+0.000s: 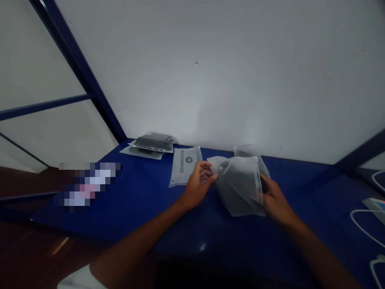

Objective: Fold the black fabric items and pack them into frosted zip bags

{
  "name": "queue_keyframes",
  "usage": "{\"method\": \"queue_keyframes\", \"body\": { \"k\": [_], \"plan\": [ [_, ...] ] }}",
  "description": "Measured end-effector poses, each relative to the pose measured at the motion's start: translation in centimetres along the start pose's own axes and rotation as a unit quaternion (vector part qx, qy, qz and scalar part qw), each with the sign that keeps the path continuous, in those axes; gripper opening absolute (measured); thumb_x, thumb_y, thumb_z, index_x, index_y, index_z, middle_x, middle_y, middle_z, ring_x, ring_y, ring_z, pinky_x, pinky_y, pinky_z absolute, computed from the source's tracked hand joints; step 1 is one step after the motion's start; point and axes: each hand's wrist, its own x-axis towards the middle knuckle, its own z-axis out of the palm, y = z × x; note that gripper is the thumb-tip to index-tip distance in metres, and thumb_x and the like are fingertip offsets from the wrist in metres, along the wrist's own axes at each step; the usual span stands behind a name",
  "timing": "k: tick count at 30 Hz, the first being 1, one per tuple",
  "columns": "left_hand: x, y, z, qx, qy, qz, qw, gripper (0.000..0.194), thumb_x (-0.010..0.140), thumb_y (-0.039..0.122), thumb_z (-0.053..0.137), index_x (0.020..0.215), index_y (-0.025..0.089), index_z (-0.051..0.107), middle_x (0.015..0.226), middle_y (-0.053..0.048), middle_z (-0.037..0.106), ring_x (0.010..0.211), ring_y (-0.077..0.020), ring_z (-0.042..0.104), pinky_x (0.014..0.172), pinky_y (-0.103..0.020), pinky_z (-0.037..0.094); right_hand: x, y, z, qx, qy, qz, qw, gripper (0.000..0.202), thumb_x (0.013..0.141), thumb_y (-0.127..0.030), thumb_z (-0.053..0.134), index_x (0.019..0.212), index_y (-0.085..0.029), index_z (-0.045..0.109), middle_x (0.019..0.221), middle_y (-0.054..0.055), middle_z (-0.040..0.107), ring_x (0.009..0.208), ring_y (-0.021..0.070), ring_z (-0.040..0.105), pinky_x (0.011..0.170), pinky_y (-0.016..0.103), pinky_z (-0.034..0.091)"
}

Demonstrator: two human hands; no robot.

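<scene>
A frosted plastic zip bag (237, 186) is held up over the blue table, its zip edge towards the right. My left hand (198, 180) pinches the bag's left corner between thumb and fingers. At the zip edge, my right hand (275, 198) is closed around a dark item (264, 184) at the bag's mouth; its fingertips are partly hidden, and the item's kind cannot be made out. Just left of the held bag lies a flat frosted bag (187, 160) printed ROCKBROS. Behind the held bag, another clear bag (243, 151) shows in part.
Bags with dark contents (153, 142) are stacked at the table's back left. A pale wall borders the blue table (144, 200) behind. White cables (357, 212) and a white-edged device (375, 204) lie at the right. A pixelated patch covers something at the left.
</scene>
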Motion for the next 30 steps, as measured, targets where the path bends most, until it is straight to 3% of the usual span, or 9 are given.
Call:
{"method": "queue_keyframes", "body": {
  "k": [2, 5, 8, 12, 14, 16, 19, 23, 30],
  "plan": [
    [0.2, -0.4, -0.2, -0.06, 0.001, -0.02, 0.998, 0.031, 0.081, 0.029, 0.064, 0.102, 0.02, 0.043, 0.085, 0.001, 0.055, 0.072, -0.0105, 0.059, 0.068, -0.025, 0.049, 0.0, 0.6, 0.4, 0.021, 0.032, 0.002, 0.999, 0.042, 0.069, -0.032, 0.07, 0.109, -0.024, 0.065, 0.101, 0.008, 0.07, 0.098, 0.0295, 0.064, 0.074, 0.039, 0.055],
    [0.8, -0.5, -1.0, -0.079, 0.025, -0.033, 0.996, 0.029, 0.078, 0.029, 0.066, 0.095, 0.019, 0.045, 0.071, 0.005, 0.052, 0.057, -0.0081, 0.056, 0.058, -0.022, 0.047, 0.2, 1.4, 0.3, 0.058, 0.136, -0.024, 0.989, 0.041, 0.069, -0.034, 0.071, 0.108, -0.025, 0.064, 0.099, 0.007, 0.07, 0.094, 0.028, 0.066, 0.075, 0.039, 0.055],
    [1.2, -0.3, -1.7, -0.081, 0.029, -0.037, 0.996, 0.031, 0.077, 0.031, 0.068, 0.097, 0.018, 0.049, 0.074, 0.004, 0.054, 0.061, -0.0089, 0.058, 0.061, -0.023, 0.048, 0.5, 1.8, -0.5, 0.095, 0.188, -0.04, 0.977, 0.042, 0.069, -0.038, 0.071, 0.109, -0.028, 0.061, 0.097, 0.007, 0.071, 0.089, 0.0279, 0.067, 0.067, 0.037, 0.056],
    [1.0, 0.1, -1.1, -0.089, -0.024, -0.051, 0.994, 0.032, 0.08, 0.036, 0.064, 0.103, 0.017, 0.054, 0.086, -0.002, 0.06, 0.081, -0.0145, 0.061, 0.07, -0.025, 0.049, 0.3, 2.3, -0.8, 0.09, 0.098, -0.006, 0.991, 0.044, 0.068, -0.034, 0.074, 0.11, -0.027, 0.062, 0.097, 0.007, 0.071, 0.088, 0.0282, 0.067, 0.063, 0.035, 0.056],
    [0.7, 0.1, -0.7, -0.087, -0.024, -0.055, 0.994, 0.028, 0.082, 0.039, 0.062, 0.096, 0.016, 0.057, 0.082, -0.003, 0.061, 0.078, -0.0146, 0.06, 0.066, -0.024, 0.048, 0.1, 2.5, -0.2, 0.079, 0.035, 0.026, 0.996, 0.043, 0.065, -0.031, 0.076, 0.107, -0.025, 0.065, 0.095, 0.008, 0.071, 0.087, 0.0286, 0.068, 0.061, 0.034, 0.056],
    [0.7, -0.1, -0.7, -0.084, -0.012, -0.055, 0.995, 0.026, 0.081, 0.04, 0.063, 0.087, 0.015, 0.059, 0.075, -0.001, 0.06, 0.069, -0.0127, 0.058, 0.061, -0.023, 0.047, 0.0, 2.6, 0.5, 0.089, 0.015, 0.049, 0.995, 0.043, 0.061, -0.026, 0.079, 0.102, -0.024, 0.067, 0.093, 0.007, 0.072, 0.087, 0.0288, 0.068, 0.06, 0.034, 0.056],
    [0.8, -0.3, -1.1, -0.073, 0.013, -0.06, 0.995, 0.026, 0.079, 0.039, 0.064, 0.08, 0.014, 0.059, 0.064, 0.003, 0.055, 0.054, -0.0085, 0.051, 0.052, -0.021, 0.042, 0.2, 2.2, 1.0, 0.172, 0.112, 0.055, 0.977, 0.041, 0.056, -0.025, 0.082, 0.094, -0.022, 0.069, 0.088, 0.005, 0.073, 0.084, 0.0269, 0.069, 0.063, 0.034, 0.056],
    [0.9, -0.2, -1.4, -0.037, 0.019, -0.053, 0.998, 0.026, 0.083, 0.038, 0.061, 0.077, 0.014, 0.058, 0.052, 0.005, 0.05, 0.047, -0.0074, 0.046, 0.048, -0.019, 0.035, 0.9, 1.9, 0.8, 0.266, 0.306, 0.013, 0.914, 0.038, 0.055, -0.027, 0.084, 0.09, -0.02, 0.07, 0.085, 0.002, 0.073, 0.076, 0.0197, 0.069, 0.07, 0.033, 0.057],
    [0.6, 0.0, -0.9, -0.028, 0.019, -0.039, 0.999, 0.025, 0.086, 0.037, 0.058, 0.074, 0.015, 0.055, 0.049, 0.004, 0.051, 0.046, -0.0082, 0.049, 0.05, -0.02, 0.038, 1.2, 1.8, 1.2, 0.276, 0.386, -0.041, 0.879, 0.037, 0.057, -0.023, 0.084, 0.091, -0.018, 0.07, 0.085, 0.001, 0.073, 0.075, 0.0182, 0.069, 0.078, 0.038, 0.057]
  ]
}}
